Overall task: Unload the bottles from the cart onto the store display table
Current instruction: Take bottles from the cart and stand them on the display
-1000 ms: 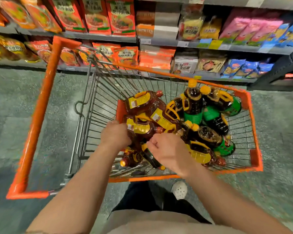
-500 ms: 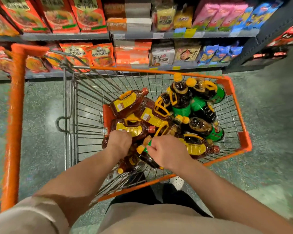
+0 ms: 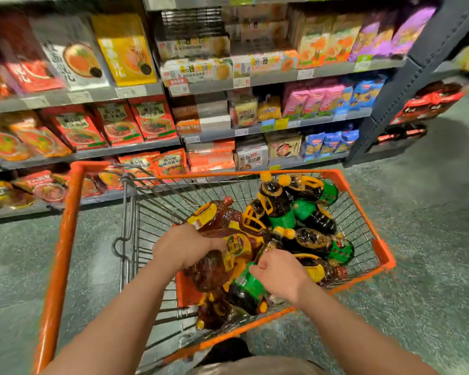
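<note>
An orange-rimmed wire cart [image 3: 363, 207] stands in front of me and holds several dark bottles. Some have yellow labels and red caps, others green labels and yellow caps [image 3: 312, 215]. My left hand [image 3: 184, 247] is closed on a brown yellow-label bottle [image 3: 217, 263], which is tilted and raised over the pile. My right hand [image 3: 279, 274] grips a dark green-label bottle [image 3: 247, 290] at the cart's near side. No display table is in view.
Store shelves [image 3: 136, 150] packed with snack and noodle packs run along the far side of the cart. The cart's orange handle frame [image 3: 63, 253] extends on my left. A dark shelf end [image 3: 390, 104] stands at right, with grey floor [image 3: 431, 239] around.
Both hands have lifted their bottles up out of the pile. My head view has tilted upward, showing more shelves.
</note>
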{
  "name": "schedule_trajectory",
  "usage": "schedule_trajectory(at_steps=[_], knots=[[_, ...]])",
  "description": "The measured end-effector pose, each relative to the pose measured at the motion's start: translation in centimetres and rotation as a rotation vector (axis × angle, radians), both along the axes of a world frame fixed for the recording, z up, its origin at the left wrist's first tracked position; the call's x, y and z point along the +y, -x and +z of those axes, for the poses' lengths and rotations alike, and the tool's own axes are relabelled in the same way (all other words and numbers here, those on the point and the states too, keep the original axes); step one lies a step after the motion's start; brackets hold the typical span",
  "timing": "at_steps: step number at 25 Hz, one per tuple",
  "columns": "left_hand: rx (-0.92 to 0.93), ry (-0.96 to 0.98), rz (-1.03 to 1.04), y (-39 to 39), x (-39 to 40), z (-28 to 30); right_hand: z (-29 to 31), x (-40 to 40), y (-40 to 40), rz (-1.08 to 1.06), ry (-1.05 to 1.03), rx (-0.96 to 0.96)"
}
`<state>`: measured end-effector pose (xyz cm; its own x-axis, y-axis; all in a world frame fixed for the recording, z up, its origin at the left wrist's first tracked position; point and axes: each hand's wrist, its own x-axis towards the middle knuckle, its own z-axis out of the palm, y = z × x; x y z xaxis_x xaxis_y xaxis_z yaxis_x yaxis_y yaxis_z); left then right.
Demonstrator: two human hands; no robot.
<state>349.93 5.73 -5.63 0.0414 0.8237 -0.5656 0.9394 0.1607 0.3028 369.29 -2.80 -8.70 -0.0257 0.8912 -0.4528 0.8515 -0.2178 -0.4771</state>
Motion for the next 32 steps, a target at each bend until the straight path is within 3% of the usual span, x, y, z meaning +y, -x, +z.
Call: schedule_trajectory(at_steps=[5, 9, 13, 17, 21, 26, 29, 32], knots=[[-0.477, -0.163, 0.138, -7.0, -6.3, 7.8, 4.4, -4.4, -6.7, -0.460, -0.170, 0.222], [-0.696, -0.215, -0.084, -15.5, -11.9, 13.3, 10.5, -11.2, -14.8, -0.865, -0.366, 0.319], [-0.779, -0.213, -0.559, -25.0, -17.2, 16.7, 15.8, -21.4, -22.8, -1.122, -0.695, 0.020], [-0.797, -0.252, -1.017, -34.4, -23.9, 17.0, 20.5, -32.8, -26.6, -1.368, -0.801, -0.423], [-0.923, -0.207, -1.354, -40.9, -30.5, 18.2, 23.6, -41.1, -23.5, -1.480, -0.633, -0.847], [-1.018, -0.035, -1.804, -43.2, -39.3, 20.4, 23.2, -47.9, -17.3, -1.677, -0.428, -1.152], [-1.148, 0.215, -1.993, -42.2, -45.0, 21.4, 22.9, -52.1, -12.3, -1.948, -0.220, -1.245], [-1.247, 0.327, -2.126, -40.5, -49.8, 21.0, 22.4, -54.3, -6.8, -2.189, -0.059, -1.223]])
